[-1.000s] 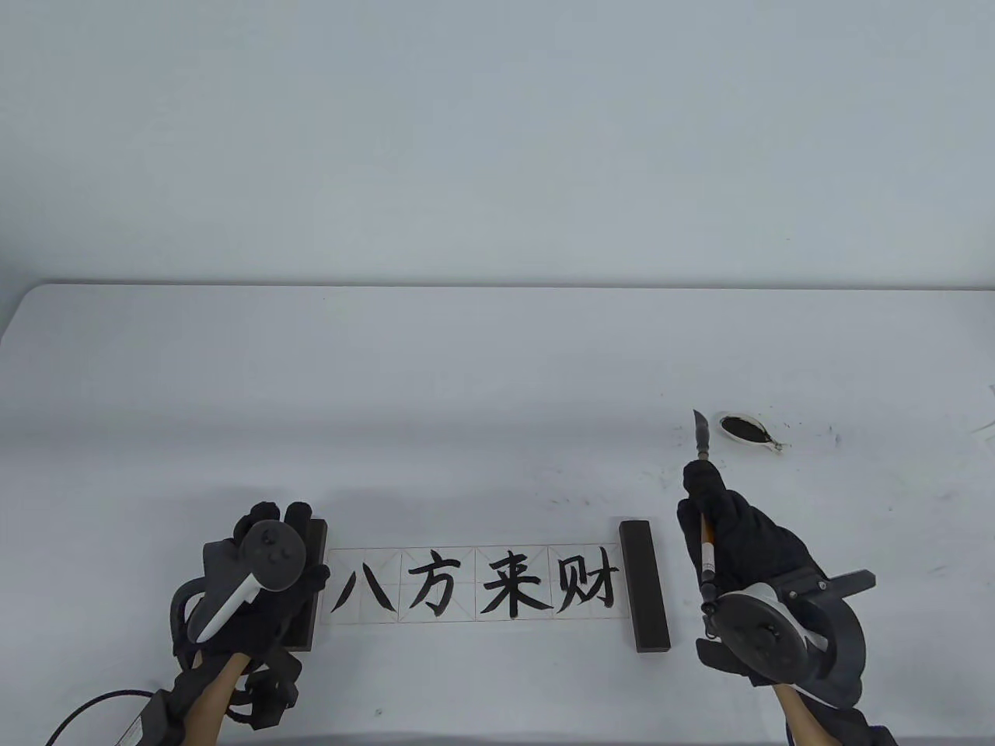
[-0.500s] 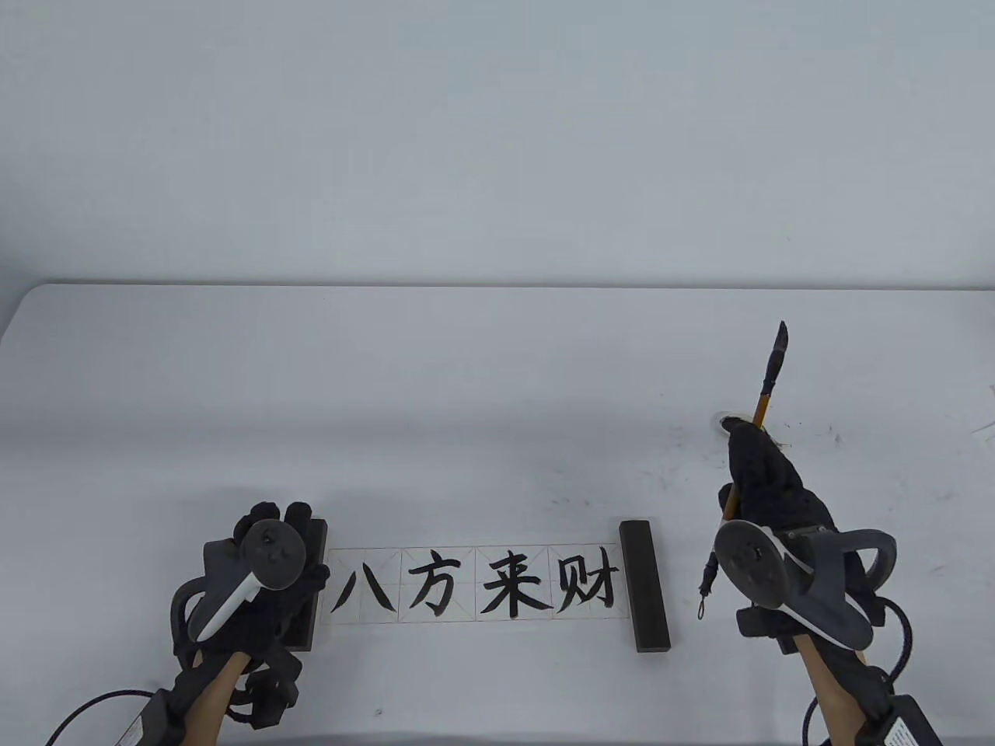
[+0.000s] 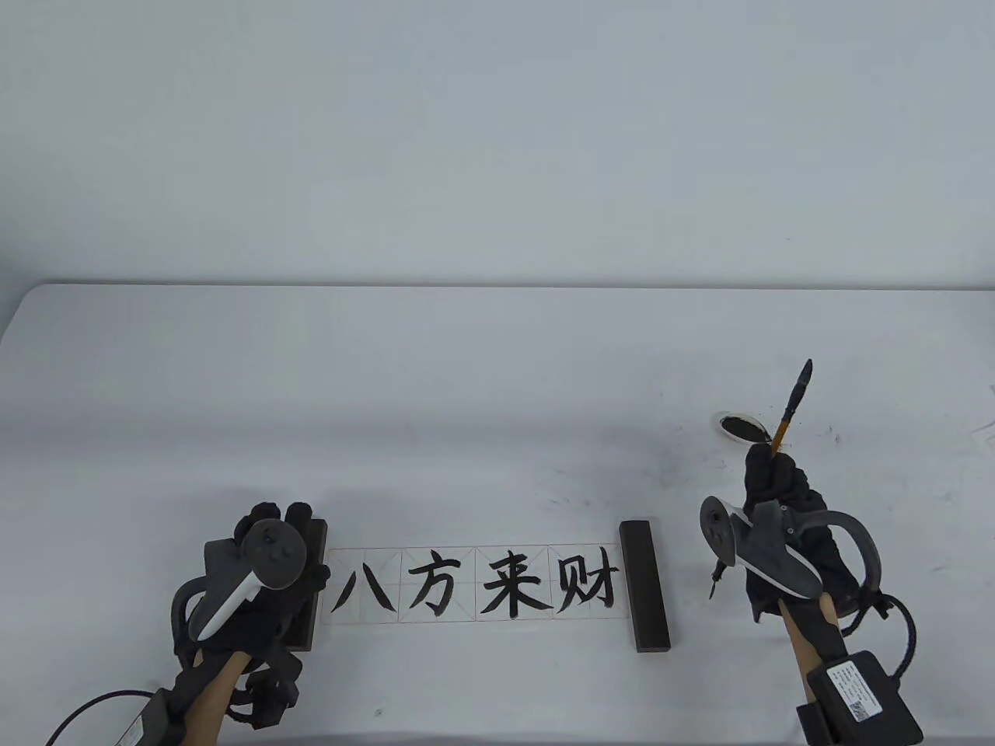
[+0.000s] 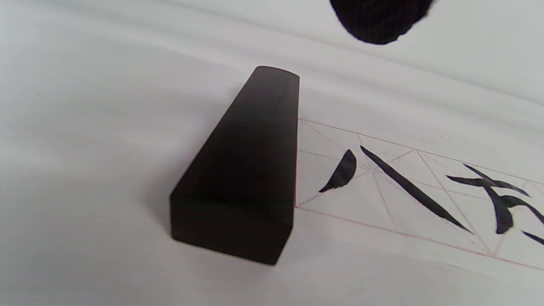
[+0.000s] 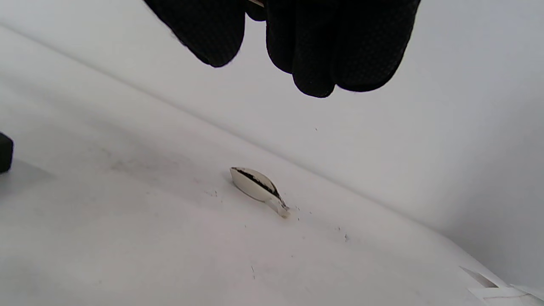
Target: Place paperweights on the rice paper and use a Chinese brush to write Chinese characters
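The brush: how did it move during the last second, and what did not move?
The right hand carried the brush away from the paper and over the ink dish, turning its tip from near the dish to point up and away. The left hand, both paperweights and the rice paper stayed put.
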A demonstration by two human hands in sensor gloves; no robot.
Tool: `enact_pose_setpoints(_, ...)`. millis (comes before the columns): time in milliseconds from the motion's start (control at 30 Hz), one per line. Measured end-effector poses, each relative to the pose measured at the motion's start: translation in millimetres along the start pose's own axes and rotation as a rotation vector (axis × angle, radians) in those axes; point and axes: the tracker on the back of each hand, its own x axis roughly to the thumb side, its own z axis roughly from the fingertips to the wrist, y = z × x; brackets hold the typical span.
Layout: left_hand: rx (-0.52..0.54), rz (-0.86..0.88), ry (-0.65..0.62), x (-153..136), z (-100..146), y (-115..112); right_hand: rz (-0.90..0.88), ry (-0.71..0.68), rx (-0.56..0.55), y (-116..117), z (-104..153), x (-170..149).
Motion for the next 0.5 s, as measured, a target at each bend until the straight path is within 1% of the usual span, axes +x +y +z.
enact_pose_setpoints(267,0.000,0.001,0.001,1,-1,1,0.121,-0.012,0.104,41,-14,11)
enact_pose_setpoints(500,-0.006,0.007,0.008,0,-1,1,0.145,-0.014,0.162,66,-23,17)
